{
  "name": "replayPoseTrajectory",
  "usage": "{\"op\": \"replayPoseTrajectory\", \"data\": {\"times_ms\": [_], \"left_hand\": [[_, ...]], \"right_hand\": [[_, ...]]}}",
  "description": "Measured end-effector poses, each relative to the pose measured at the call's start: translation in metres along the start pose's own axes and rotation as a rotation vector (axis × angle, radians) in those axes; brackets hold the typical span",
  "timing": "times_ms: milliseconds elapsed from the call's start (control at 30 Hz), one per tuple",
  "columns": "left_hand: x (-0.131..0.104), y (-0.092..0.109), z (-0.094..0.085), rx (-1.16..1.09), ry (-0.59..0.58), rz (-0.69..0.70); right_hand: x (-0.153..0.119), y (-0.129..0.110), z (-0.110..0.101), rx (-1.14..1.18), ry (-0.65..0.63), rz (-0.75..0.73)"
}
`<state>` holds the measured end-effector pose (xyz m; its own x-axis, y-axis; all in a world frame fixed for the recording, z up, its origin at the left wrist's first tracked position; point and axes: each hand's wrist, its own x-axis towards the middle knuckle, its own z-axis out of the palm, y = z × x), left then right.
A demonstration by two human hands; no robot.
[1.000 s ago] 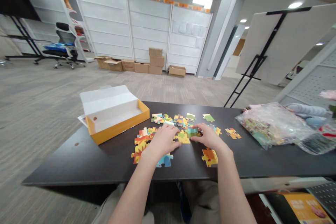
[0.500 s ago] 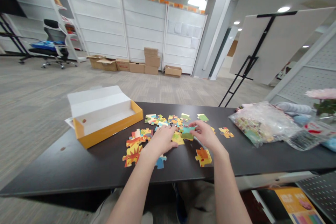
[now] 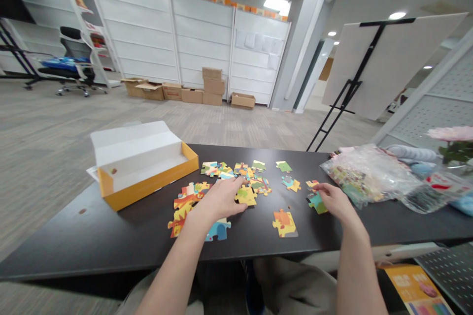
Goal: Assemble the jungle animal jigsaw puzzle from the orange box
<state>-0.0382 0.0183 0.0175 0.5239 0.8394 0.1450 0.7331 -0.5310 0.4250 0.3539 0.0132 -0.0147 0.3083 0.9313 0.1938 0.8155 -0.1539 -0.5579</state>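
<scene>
My left hand [image 3: 224, 197] lies over the puzzle pieces in the middle of the table, thumb apart from the fingers. A yellow-green puzzle piece [image 3: 247, 196] lies between its thumb and forefinger, which touch or nearly touch its edges. Off to the right, my right hand [image 3: 335, 203] pinches a teal and green puzzle piece [image 3: 316, 203] by its right side. That piece is low over the table and partly covers an orange-yellow piece [image 3: 311, 184]. An orange and yellow piece [image 3: 285, 223] lies between the hands, nearer me. Left of my left hand, red-orange pieces [image 3: 180, 214] are partly hidden by my wrist.
An open yellow box [image 3: 151, 182] with a white inside stands at the table's left. Clear plastic bags [image 3: 373, 172] are at the right, beside a pink flower [image 3: 453, 134]. More pieces, including a green one [image 3: 284, 166], lie toward the back.
My right hand has moved right, carrying the teal and green piece away from the middle. This uncovers a blue-yellow piece and several joined pieces. My left hand has shifted slightly left.
</scene>
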Motion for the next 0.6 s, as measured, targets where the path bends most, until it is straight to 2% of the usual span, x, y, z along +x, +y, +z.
{"op": "replayPoseTrajectory", "data": {"times_ms": [100,233,367,500,600], "left_hand": [[-0.001,-0.002,0.001,-0.012,0.043,0.031],[-0.003,-0.004,-0.003,-0.009,0.092,0.029],[-0.006,-0.016,-0.014,-0.005,0.251,0.003],[-0.013,-0.035,-0.026,-0.022,0.405,-0.069],[-0.019,-0.045,-0.030,-0.029,0.432,-0.124]], "right_hand": [[0.002,0.011,0.002,-0.099,-0.040,0.042],[0.001,0.009,0.003,-0.175,0.009,0.042],[-0.001,0.003,0.001,-0.187,0.036,0.044],[-0.003,-0.020,0.006,-0.145,0.112,-0.032],[-0.007,-0.054,0.020,-0.058,0.093,-0.194]]}}
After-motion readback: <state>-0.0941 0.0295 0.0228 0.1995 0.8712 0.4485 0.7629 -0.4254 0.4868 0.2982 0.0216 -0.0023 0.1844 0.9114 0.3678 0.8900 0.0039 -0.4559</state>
